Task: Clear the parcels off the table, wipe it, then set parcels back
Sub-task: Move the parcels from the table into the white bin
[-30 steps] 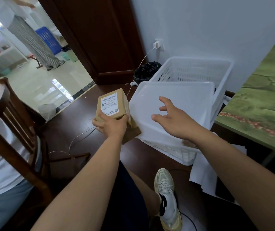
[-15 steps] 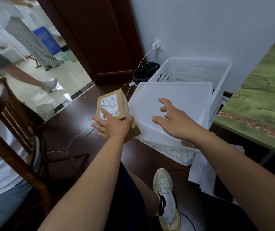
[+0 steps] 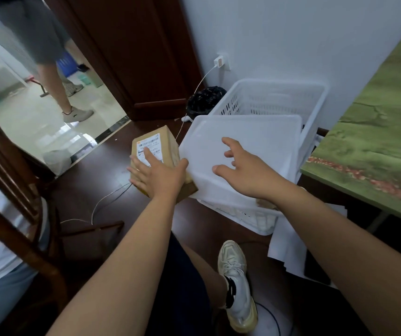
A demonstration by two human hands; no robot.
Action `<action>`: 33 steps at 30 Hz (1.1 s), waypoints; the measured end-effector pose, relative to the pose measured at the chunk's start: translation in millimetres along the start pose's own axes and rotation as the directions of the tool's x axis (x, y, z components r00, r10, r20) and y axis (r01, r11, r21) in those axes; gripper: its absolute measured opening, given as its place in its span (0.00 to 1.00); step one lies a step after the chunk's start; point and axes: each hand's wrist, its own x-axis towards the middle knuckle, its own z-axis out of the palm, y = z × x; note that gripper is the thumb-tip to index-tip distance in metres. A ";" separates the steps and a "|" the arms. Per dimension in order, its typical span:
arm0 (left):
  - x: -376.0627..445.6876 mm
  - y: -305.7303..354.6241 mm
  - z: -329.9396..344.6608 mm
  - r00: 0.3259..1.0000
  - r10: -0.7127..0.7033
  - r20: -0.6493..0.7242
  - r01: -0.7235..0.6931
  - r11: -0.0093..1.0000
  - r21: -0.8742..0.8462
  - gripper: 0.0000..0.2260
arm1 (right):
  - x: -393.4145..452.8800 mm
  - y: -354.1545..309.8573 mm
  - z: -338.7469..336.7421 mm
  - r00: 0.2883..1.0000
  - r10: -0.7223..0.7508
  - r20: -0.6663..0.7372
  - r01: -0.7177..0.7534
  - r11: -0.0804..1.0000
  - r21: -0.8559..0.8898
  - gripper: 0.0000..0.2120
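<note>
Left hand point(image 3: 157, 173) fingers spread flat on cardboard parcel point(image 3: 157, 147); label digits blurred. Right hand point(image 3: 240, 170) spread, empty.

L hand point(image 3: 157, 174) flat on cardboard parcel point(image 3: 163, 151), R hand point(image 3: 240, 169) spread over white bin point(image 3: 250, 141)

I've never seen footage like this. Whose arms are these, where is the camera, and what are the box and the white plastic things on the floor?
There is no machine here: these are a person's own bare arms, filmed by a wide-angle camera worn on the head and looking down. The left hand lies with straight fingers on a brown cardboard parcel bearing a shipping label; it does not grip it. The right hand hovers with spread fingers over a translucent white lid, holding nothing. That lid rests tilted across a white plastic basket standing on the dark floor. At the right edge is the green-topped table. The person's white sneaker shows below, and a wooden chair stands on the left.
</note>
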 end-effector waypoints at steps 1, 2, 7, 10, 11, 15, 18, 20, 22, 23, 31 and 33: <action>-1.2 3.3 0.0 1.000 0.019 -0.009 -0.019 1.000 -0.010 0.45 | -0.6 -0.8 0.1 1.000 -0.007 -0.002 0.007 1.000 -0.007 0.34; -2.6 6.6 0.3 0.999 0.038 -0.013 -0.038 0.999 -0.025 0.45 | -1.9 -1.9 -0.1 1.000 -0.014 -0.008 0.014 1.000 -0.015 0.34; -14.6 29.3 4.3 0.989 0.144 -0.039 -0.149 0.977 -0.154 0.40 | -12.7 -13.9 -5.6 0.976 -0.159 -0.146 0.131 0.974 -0.183 0.31; -23.2 46.0 5.2 0.975 0.210 -0.069 -0.221 0.938 -0.268 0.34 | -19.1 -20.9 -15.6 0.940 -0.244 -0.239 0.179 0.948 -0.263 0.28; -26.8 51.8 5.7 0.968 0.233 -0.090 -0.249 0.920 -0.302 0.32 | -20.9 -21.7 -20.7 0.926 -0.261 -0.274 0.181 0.941 -0.284 0.27; -43.4 74.2 8.9 0.943 0.300 -0.142 -0.332 0.873 -0.359 0.27 | -29.7 -20.7 -45.9 0.866 -0.301 -0.399 0.149 0.918 -0.368 0.26; -56.3 91.1 13.6 0.929 0.353 -0.111 -0.363 0.813 -0.455 0.27 | -38.0 -11.8 -65.2 0.864 -0.265 -0.428 0.047 0.889 -0.456 0.29; -68.0 102.4 18.0 0.911 0.403 -0.084 -0.387 0.769 -0.508 0.27 | -46.1 -2.4 -78.4 0.865 -0.225 -0.448 -0.030 0.868 -0.495 0.33; -81.5 112.0 22.0 0.889 0.455 -0.057 -0.411 0.735 -0.539 0.27 | -56.5 9.1 -91.3 0.866 -0.176 -0.468 -0.110 0.846 -0.521 0.35; -88.9 117.2 23.6 0.873 0.485 -0.045 -0.426 0.716 -0.554 0.27 | -62.5 16.4 -98.1 0.868 -0.141 -0.476 -0.150 0.840 -0.521 0.34; -138.6 180.5 17.2 0.739 0.674 -0.001 -0.524 0.573 -0.630 0.30 | -102.9 50.0 -147.1 0.838 0.045 -0.544 -0.323 0.845 -0.426 0.37; -150.7 199.2 13.1 0.703 0.711 0.017 -0.534 0.544 -0.647 0.30 | -111.5 53.0 -155.9 0.827 0.062 -0.559 -0.343 0.843 -0.414 0.37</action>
